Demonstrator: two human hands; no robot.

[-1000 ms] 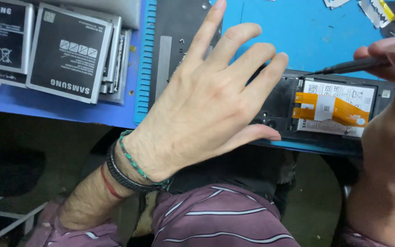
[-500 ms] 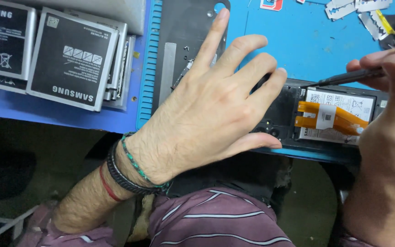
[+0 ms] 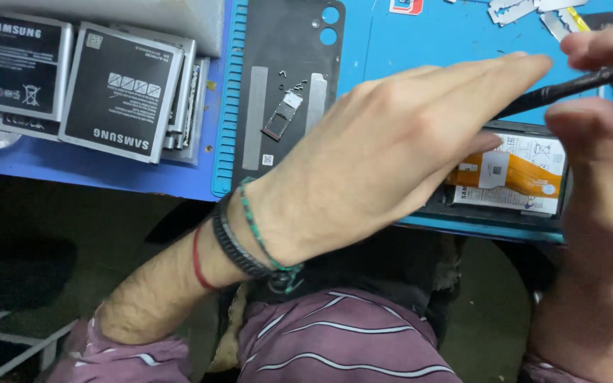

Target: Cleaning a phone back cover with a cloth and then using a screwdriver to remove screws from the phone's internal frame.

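My left hand [image 3: 384, 152] lies flat, fingers together, over an opened phone [image 3: 505, 206] at the near edge of a blue mat [image 3: 434, 42]. It covers the phone's left half. The uncovered part shows a white battery crossed by an orange flex cable [image 3: 526, 174]. My right hand [image 3: 604, 120] is at the right edge, pinching a thin black tool [image 3: 569, 86] whose tip runs under my left fingers, above the phone. The tool's tip is hidden.
A dark phone back cover [image 3: 282, 78] lies on the mat, carrying a card tray and tiny screws [image 3: 289, 81]. Several loose phone batteries [image 3: 118, 92] are stacked at top left. Small metal blades [image 3: 526, 10] lie at the top right. The bench edge runs just below the phone.
My left hand has closed its spread fingers and slid right over the phone. The view has moved closer, and my right hand with the tool sits lower in frame.
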